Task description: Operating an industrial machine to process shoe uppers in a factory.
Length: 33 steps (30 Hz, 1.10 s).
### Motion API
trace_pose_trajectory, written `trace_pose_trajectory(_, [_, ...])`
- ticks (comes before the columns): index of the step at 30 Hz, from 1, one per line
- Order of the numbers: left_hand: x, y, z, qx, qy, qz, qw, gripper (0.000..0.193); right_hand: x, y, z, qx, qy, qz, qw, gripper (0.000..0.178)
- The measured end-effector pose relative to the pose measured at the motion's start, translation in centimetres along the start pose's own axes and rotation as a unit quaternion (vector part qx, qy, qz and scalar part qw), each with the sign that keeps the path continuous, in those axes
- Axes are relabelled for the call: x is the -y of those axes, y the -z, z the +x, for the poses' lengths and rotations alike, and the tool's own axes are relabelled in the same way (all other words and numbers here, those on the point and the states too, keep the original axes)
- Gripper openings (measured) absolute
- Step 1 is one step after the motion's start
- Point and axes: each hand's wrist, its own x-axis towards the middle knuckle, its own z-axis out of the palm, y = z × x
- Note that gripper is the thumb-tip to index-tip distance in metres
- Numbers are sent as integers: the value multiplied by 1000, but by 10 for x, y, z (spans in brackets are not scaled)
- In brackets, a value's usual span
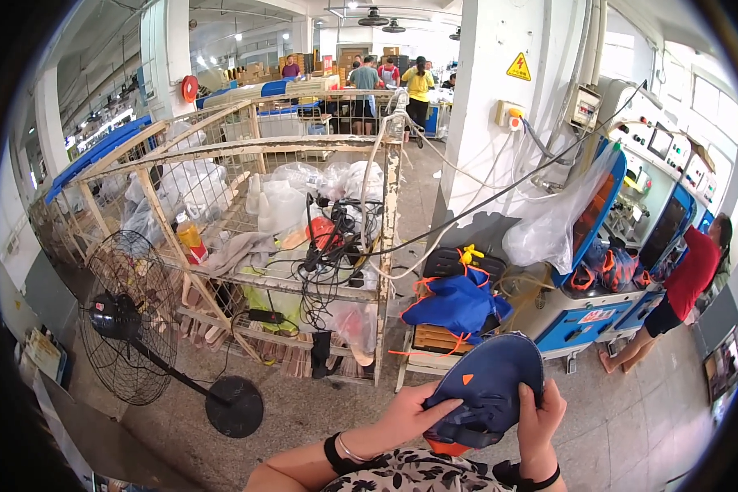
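Note:
I hold a navy shoe upper [492, 381] in front of my body. It has a small orange triangle on its side and orange at its lower end. My left hand [414, 414] grips the left edge, thumb lying over the face of it. On the opposite edge, my right hand [541, 414] pinches with the thumb in front. The fingers behind the upper are partly hidden. Just beyond it, a blue cloth bundle [447, 302] with orange cords lies on a small stand with wooden slats [443, 338].
A rusty wire rack [389, 246] with plastic bags and tangled black cables stands ahead. At left is a black floor fan [127, 320]. To the right, a person in red [689, 279] bends at a blue-and-white machine [599, 316] bearing several navy-and-orange shoes [607, 266]. Other people stand far back.

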Motion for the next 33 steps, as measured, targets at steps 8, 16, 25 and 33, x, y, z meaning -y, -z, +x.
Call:
trace_pose_trajectory(8, [19,10,-3,-21,48,-46,998,24,7,-7,-15,-4,84,-54,995,9])
trace_pose_trajectory(16, [14,8,-7,-43,51,-63,996,21,20,-1,-23,27,208,-107,972,8])
trace_pose_trajectory(25, [36,-14,12,-102,88,-201,970,22,4,-1,-22,55,-175,221,958,32])
trace_pose_trajectory(33, [48,-64,50,-81,127,-287,946,19,-50,49,-40,151,-287,359,875,75])
